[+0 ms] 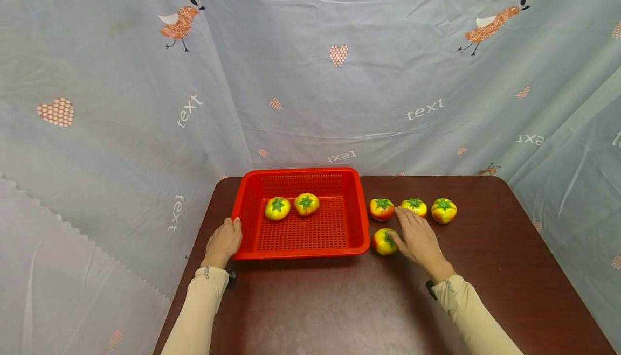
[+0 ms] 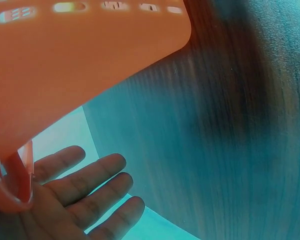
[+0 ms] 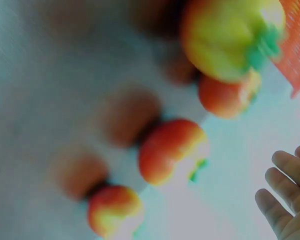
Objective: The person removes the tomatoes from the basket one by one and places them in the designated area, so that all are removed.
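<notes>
Two yellow persimmons with green leafy tops lie inside a red plastic basket. My left hand holds the basket's left rim. In the left wrist view its fingers stretch out below the rim, while the thumb is hidden. My right hand hovers right of the basket, fingers spread, its thumb overlapping the nearest red-and-yellow persimmon. Just beyond those fingertips, a row holds a persimmon, a partly covered middle one and a right one. The right wrist view shows the fingers apart from the fruit.
Under everything is a dark brown table, whose back edge runs close to a grey patterned curtain. The curtain also hangs along both sides. The basket stands at the table's back left.
</notes>
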`<state>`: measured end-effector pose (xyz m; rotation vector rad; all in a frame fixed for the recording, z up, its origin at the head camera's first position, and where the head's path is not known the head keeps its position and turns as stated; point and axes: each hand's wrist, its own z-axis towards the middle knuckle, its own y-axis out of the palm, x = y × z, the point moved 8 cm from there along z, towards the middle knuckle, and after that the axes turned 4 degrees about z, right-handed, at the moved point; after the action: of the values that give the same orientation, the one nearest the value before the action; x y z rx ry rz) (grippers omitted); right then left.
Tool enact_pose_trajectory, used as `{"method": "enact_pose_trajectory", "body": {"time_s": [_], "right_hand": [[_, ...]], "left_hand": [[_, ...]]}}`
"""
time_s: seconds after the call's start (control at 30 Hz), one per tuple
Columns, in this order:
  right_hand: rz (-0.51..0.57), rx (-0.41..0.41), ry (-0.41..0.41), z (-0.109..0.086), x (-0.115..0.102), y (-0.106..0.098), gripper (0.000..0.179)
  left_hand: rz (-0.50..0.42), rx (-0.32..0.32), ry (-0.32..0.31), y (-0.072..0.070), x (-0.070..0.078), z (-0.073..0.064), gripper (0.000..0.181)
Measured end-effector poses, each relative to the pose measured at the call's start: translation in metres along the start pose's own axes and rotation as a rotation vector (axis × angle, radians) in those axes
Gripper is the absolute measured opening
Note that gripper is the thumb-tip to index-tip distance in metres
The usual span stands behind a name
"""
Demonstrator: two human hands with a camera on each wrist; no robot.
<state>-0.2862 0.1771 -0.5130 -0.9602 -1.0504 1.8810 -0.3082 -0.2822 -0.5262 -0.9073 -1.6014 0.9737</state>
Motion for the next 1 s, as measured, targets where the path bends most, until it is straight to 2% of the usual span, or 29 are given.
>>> {"method": "enact_pose_trajectory", "body": {"time_s": [0.27,0.47,0.73,1.0], "right_hand": [[-0.02,0.079,-0.03,0.046,0.001,-0.038,0.067],[-0.004,0.105,-0.065,0.086,-0.018,-0.056,0.067],[0.003,0.076,-0.12,0.127,-0.059,-0.054,0.067],[0.011,0.071,-0.168,0.149,-0.088,-0.051,0.068]], "left_hand": [[-0.003,-0.014,-0.01,0.002,-0.004,-0.001,0.05],[-0.01,-0.016,-0.02,0.002,-0.007,-0.003,0.049],[-0.014,-0.014,-0.009,0.003,-0.006,0.0,0.048],[-0.025,-0.001,0.015,0.003,-0.003,0.004,0.049]]}}
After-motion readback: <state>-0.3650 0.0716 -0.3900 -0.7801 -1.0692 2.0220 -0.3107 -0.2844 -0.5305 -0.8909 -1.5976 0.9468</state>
